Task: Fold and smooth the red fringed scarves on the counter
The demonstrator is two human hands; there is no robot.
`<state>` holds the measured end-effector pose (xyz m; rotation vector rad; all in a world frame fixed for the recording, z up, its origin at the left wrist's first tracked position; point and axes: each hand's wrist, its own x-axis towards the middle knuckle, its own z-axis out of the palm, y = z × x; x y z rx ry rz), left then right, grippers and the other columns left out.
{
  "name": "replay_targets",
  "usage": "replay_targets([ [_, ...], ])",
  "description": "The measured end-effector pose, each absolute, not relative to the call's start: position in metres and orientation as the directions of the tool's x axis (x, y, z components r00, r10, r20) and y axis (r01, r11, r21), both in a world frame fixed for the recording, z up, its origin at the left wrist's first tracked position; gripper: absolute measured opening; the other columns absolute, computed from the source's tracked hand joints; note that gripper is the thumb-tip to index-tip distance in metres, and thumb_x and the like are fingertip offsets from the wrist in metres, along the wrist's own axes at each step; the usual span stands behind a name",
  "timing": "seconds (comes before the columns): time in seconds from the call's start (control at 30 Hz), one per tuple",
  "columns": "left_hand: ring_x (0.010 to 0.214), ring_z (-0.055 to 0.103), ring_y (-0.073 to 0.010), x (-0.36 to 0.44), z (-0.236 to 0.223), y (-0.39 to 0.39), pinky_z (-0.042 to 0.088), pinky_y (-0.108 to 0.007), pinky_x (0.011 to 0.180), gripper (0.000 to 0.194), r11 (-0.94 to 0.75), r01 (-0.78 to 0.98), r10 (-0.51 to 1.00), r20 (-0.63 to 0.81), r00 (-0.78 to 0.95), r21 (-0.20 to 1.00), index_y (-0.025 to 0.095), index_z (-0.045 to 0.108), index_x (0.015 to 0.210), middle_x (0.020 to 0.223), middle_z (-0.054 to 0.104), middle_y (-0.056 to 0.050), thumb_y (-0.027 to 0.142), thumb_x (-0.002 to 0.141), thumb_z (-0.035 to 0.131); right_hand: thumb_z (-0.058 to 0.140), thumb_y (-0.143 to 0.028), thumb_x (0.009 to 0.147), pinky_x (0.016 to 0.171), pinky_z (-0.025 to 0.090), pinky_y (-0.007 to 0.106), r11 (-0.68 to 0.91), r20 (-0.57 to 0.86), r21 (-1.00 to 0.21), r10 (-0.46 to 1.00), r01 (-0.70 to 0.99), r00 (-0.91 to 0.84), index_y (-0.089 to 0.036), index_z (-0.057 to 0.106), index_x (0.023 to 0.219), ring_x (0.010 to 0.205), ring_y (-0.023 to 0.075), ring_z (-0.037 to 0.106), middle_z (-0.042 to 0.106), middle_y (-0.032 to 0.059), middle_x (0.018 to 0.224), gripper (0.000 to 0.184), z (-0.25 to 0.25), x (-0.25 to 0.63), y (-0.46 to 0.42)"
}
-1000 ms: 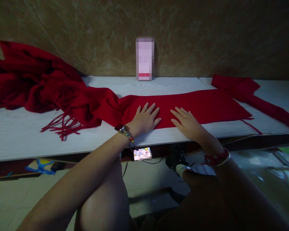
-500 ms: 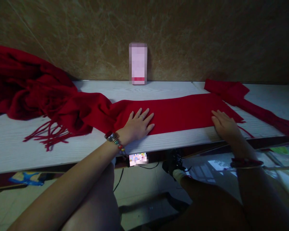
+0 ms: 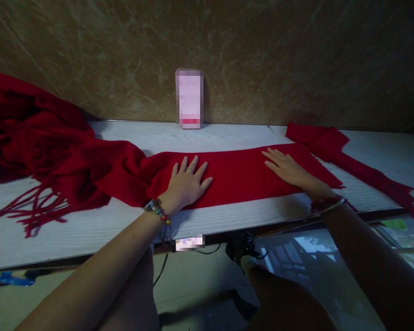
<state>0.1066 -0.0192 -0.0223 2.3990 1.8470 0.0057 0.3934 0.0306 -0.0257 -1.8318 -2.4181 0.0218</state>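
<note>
A red fringed scarf (image 3: 234, 172) lies along the bench, smooth and flat in its middle and right part, bunched in folds at the left. My left hand (image 3: 186, 184) rests palm down on the flat part, beside the folds, with its fingers spread. Further right, my right hand (image 3: 286, 168) lies flat on the same cloth near the scarf's right end, fingers stretched out towards the upper left. Neither hand grips the fabric.
A narrow white bench top (image 3: 227, 138) runs along a brown marbled wall (image 3: 124, 59). A phone (image 3: 189, 99), blurred out, leans on the wall. Another narrow red fringed strip (image 3: 362, 165) lies at the right. Below the front edge is a small lit screen (image 3: 189, 242).
My right hand has slid right along the scarf to near its end, then come back somewhat left and further onto it. My left hand stays on the cloth. The camera view has shifted.
</note>
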Motion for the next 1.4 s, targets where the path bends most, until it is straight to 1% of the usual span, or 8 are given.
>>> replay_targets([
  [0.3, 0.14, 0.017, -0.0338, 0.107, -0.022, -0.022, 0.023, -0.052, 0.111, 0.057, -0.256, 0.965, 0.966, -0.022, 0.258, 0.063, 0.024, 0.031, 0.144, 0.153, 0.024, -0.007, 0.05, 0.094, 0.024, 0.032, -0.026, 0.091, 0.111, 0.029, 0.045, -0.041, 0.162, -0.107, 0.985, 0.993, 0.058, -0.002, 0.048, 0.133, 0.132, 0.0281, 0.038, 0.047, 0.02, 0.139, 0.05, -0.002, 0.472, 0.059],
  [0.47, 0.14, 0.017, -0.0339, 0.108, -0.022, -0.021, 0.022, -0.051, 0.111, 0.056, -0.252, 0.966, 0.967, -0.028, 0.254, 0.06, 0.023, 0.031, 0.144, 0.154, 0.022, -0.008, 0.049, 0.095, 0.024, 0.03, -0.036, 0.093, 0.112, 0.025, 0.048, 0.317, 0.309, -0.069, 0.909, 0.946, -0.282, -0.008, 0.046, 0.135, 0.136, 0.0268, 0.033, 0.04, 0.0167, 0.145, 0.053, -0.001, 0.42, 0.058],
  [0.57, 0.14, 0.018, -0.033, 0.106, -0.025, -0.02, 0.021, -0.05, 0.112, 0.055, -0.259, 0.963, 0.965, -0.01, 0.261, 0.074, 0.022, 0.032, 0.144, 0.153, 0.024, -0.008, 0.048, 0.095, 0.024, 0.032, -0.041, 0.092, 0.11, 0.026, 0.053, 0.442, 0.181, -0.025, 0.884, 0.897, -0.431, -0.014, 0.045, 0.136, 0.137, 0.029, 0.03, 0.039, 0.0146, 0.146, 0.053, -0.012, 0.39, 0.054],
  [0.67, 0.139, 0.02, -0.0323, 0.105, -0.028, -0.021, 0.022, -0.049, 0.112, 0.054, -0.283, 0.953, 0.959, 0.03, 0.282, 0.104, 0.02, 0.036, 0.142, 0.152, 0.028, -0.009, 0.046, 0.095, 0.027, 0.031, -0.041, 0.092, 0.107, 0.027, 0.058, 0.341, 0.057, 0.006, 0.938, 0.94, -0.341, -0.016, 0.045, 0.136, 0.136, 0.0314, 0.031, 0.038, 0.0148, 0.147, 0.053, -0.023, 0.389, 0.056],
  [0.93, 0.139, 0.025, -0.0285, 0.097, -0.026, -0.029, 0.026, -0.047, 0.111, 0.05, -0.321, 0.936, 0.947, 0.069, 0.314, 0.143, 0.02, 0.039, 0.14, 0.15, 0.032, -0.007, 0.041, 0.095, 0.029, 0.03, -0.036, 0.092, 0.103, 0.032, 0.058, -0.027, 0.168, -0.048, 0.985, 0.999, 0.034, -0.011, 0.047, 0.134, 0.134, 0.0341, 0.033, 0.042, 0.0203, 0.143, 0.052, -0.023, 0.421, 0.061],
  [1.1, 0.139, 0.025, -0.0268, 0.08, -0.023, -0.036, 0.025, -0.044, 0.112, 0.05, -0.394, 0.909, 0.919, 0.039, 0.393, 0.138, 0.017, 0.04, 0.14, 0.15, 0.031, -0.008, 0.038, 0.095, 0.03, 0.036, -0.036, 0.091, 0.11, 0.027, 0.047, 0.214, 0.248, -0.157, 0.953, 0.964, -0.172, -0.012, 0.047, 0.134, 0.136, 0.0276, 0.031, 0.038, 0.0163, 0.146, 0.05, -0.016, 0.353, 0.026],
  [1.2, 0.138, 0.028, -0.027, 0.07, -0.024, -0.042, 0.027, -0.044, 0.111, 0.049, -0.431, 0.894, 0.902, 0.046, 0.428, 0.12, 0.016, 0.041, 0.139, 0.149, 0.033, -0.009, 0.035, 0.096, 0.029, 0.04, -0.037, 0.091, 0.111, 0.027, 0.044, 0.375, 0.149, -0.197, 0.925, 0.906, -0.351, -0.012, 0.047, 0.135, 0.137, 0.0263, 0.031, 0.036, 0.0153, 0.147, 0.051, -0.02, 0.296, -0.004],
  [1.4, 0.133, 0.037, -0.0256, 0.049, -0.025, -0.055, 0.032, -0.042, 0.109, 0.046, -0.504, 0.864, 0.861, 0.088, 0.501, 0.01, 0.012, 0.047, 0.134, 0.143, 0.042, -0.012, 0.028, 0.095, 0.031, 0.037, -0.03, 0.092, 0.11, 0.027, 0.05, 0.391, 0.135, -0.143, 0.918, 0.909, -0.373, -0.015, 0.047, 0.135, 0.135, 0.0271, 0.033, 0.04, 0.0128, 0.145, 0.047, -0.036, 0.239, -0.041],
])
